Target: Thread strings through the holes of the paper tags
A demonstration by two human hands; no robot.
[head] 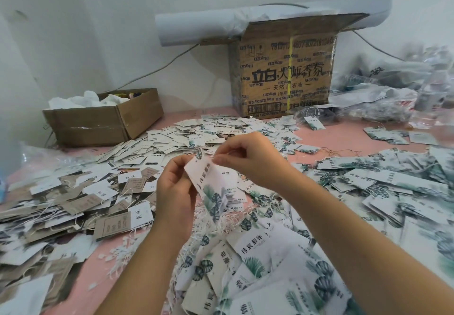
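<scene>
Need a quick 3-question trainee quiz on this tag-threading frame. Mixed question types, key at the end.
1. True or false: the left hand holds a leaf-printed tag.
2. Where does the right hand pinch? A. at the tag's top end. B. at the tag's bottom end. C. on a box flap.
3. What lies across the top of the tall cardboard box?
Key: 1 true; 2 A; 3 a white paper roll.
</scene>
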